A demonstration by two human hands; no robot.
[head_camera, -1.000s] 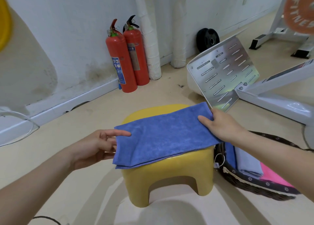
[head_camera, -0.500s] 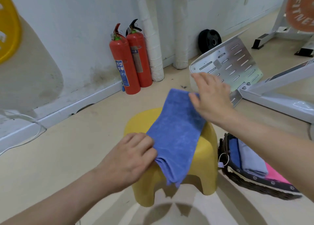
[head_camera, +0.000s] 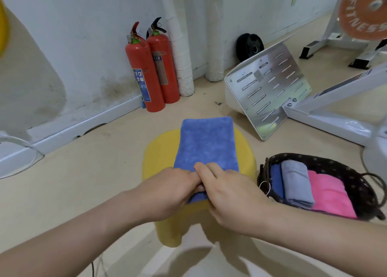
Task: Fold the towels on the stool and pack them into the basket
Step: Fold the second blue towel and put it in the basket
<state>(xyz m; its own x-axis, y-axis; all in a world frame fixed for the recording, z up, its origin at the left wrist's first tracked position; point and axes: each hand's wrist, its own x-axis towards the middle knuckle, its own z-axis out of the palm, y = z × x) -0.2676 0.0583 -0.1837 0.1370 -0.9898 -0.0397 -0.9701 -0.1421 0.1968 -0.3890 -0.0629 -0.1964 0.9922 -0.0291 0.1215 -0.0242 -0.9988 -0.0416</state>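
Head view: left hand [head_camera: 171, 189], right hand [head_camera: 232, 197], grip on blue towel [head_camera: 206, 142] atop yellow stool [head_camera: 159, 157], beige floor [head_camera: 94, 172]

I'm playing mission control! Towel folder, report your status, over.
Grip check: left hand and right hand both hold near end of blue towel. It lies folded narrow on yellow stool. Nothing blocks basket at right, three towels inside.

I had my left hand [head_camera: 173, 190] and right hand [head_camera: 230, 195] side by side just below centre, touching at the fingers. The left forearm ran in from 8 o'clock and the right from 4 o'clock, both bare. Each hand was back-up with fingers curled, pinching the near end of the blue towel [head_camera: 206, 144].
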